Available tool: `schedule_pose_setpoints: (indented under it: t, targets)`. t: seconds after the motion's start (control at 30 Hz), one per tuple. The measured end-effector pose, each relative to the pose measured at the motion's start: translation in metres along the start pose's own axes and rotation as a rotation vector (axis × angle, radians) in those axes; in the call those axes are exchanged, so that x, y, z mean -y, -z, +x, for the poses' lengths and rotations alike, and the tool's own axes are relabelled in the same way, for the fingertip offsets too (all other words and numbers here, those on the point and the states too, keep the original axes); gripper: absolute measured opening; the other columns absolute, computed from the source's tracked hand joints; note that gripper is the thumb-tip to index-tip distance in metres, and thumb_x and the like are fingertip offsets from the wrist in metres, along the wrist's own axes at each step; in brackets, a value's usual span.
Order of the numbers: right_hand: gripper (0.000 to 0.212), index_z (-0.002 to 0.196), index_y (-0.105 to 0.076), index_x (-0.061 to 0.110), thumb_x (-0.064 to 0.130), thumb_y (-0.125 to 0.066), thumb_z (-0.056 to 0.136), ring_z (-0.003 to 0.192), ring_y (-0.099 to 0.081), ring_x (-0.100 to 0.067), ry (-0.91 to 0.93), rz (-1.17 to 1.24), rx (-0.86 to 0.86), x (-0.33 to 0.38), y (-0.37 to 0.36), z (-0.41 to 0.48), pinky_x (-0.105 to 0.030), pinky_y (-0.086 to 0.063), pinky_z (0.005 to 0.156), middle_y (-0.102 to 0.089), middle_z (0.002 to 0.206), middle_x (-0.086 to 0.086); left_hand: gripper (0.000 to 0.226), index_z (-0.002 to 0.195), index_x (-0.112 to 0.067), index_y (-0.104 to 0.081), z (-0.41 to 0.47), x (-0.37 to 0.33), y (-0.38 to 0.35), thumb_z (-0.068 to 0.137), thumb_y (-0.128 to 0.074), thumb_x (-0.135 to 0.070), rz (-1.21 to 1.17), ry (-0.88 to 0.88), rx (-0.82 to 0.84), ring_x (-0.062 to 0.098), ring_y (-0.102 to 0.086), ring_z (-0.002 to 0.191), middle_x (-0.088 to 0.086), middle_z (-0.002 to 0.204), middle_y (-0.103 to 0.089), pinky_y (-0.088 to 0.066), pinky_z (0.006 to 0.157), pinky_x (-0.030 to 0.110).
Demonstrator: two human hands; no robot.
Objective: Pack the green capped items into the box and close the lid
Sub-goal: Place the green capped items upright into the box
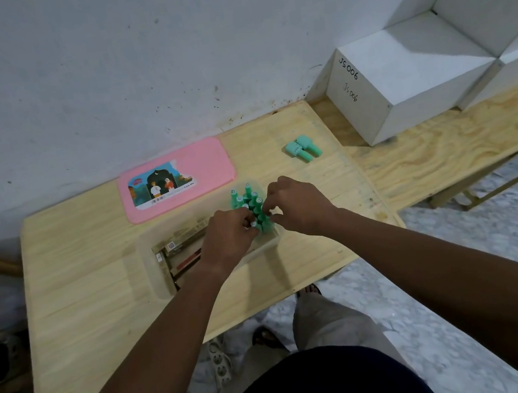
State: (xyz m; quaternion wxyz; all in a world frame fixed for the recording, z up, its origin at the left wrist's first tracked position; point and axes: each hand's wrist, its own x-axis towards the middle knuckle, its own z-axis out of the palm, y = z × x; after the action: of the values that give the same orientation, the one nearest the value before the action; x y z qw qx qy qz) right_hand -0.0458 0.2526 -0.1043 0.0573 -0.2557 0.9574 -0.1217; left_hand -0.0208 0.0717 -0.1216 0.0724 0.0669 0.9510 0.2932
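- A clear plastic box (153,277) stands open on the wooden table (95,292), about midway between the far and near edges and somewhat toward the right edge.
- The right end of the box holds a tight cluster of green capped items (253,201) standing upright with their caps up.
- The left end of the box is filled with flat brown packets (181,247) lying on their sides. How many there are cannot be told.
- The left hand (228,235) reaches into the box from the near side. Its fingers are curled onto the near side of the green cluster and grip it there.
- The right hand (298,206) comes in over the right wall of the box. Its thumb and fingertips pinch one item at the right side of the cluster.
- The pink lid (207,160) lies flat on the table just beyond the box, by the far edge against the wall, with a picture label on top.
- A loose pair of green items (302,148) lies on its side near the far right corner of the table, the two touching each other and well apart from the box.
- White cubes (401,69) sit on a plywood bench (447,144) that adjoins the right edge of the table.
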Motion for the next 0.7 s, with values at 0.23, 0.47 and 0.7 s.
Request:
schedule_pose_setpoints:
  t: [0.23, 0.47, 0.7]
  targets:
    - [0.019, 0.105, -0.073, 0.022, 0.028, -0.065, 0.089, 0.101, -0.051, -0.020, -0.006, -0.007, 0.005, 0.000, -0.005, -0.001, -0.030, -0.034, 0.060, -0.062, 0.100, 0.000, 0.016, 0.086, -0.015, -0.074, -0.001, -0.001, -0.007, 0.072, -0.078, -0.022, 0.026, -0.008, -0.031, 0.025, -0.070, 0.075, 0.004, 0.080, -0.076, -0.049, 0.065, 0.029]
    - [0.022, 0.107, -0.072, 0.024, 0.032, -0.068, 0.086, 0.097, -0.052, -0.017, -0.019, 0.042, -0.045, -0.004, -0.008, -0.003, -0.029, -0.033, 0.059, -0.062, 0.099, 0.002, 0.029, 0.099, -0.015, -0.076, -0.003, -0.001, -0.003, 0.073, -0.080, -0.026, 0.016, -0.042, -0.061, 0.018, -0.072, 0.080, 0.002, 0.092, -0.077, -0.054, 0.076, 0.028]
    - [0.020, 0.096, -0.073, 0.028, 0.041, -0.073, 0.082, 0.085, -0.056, -0.012, -0.128, 0.230, -0.161, -0.034, 0.010, -0.002, -0.030, -0.047, 0.063, -0.063, 0.089, 0.009, 0.026, 0.098, -0.019, -0.076, 0.009, -0.014, 0.021, 0.074, -0.081, -0.027, -0.022, -0.070, -0.123, 0.011, -0.065, 0.070, -0.005, 0.085, -0.075, -0.054, 0.072, 0.030]
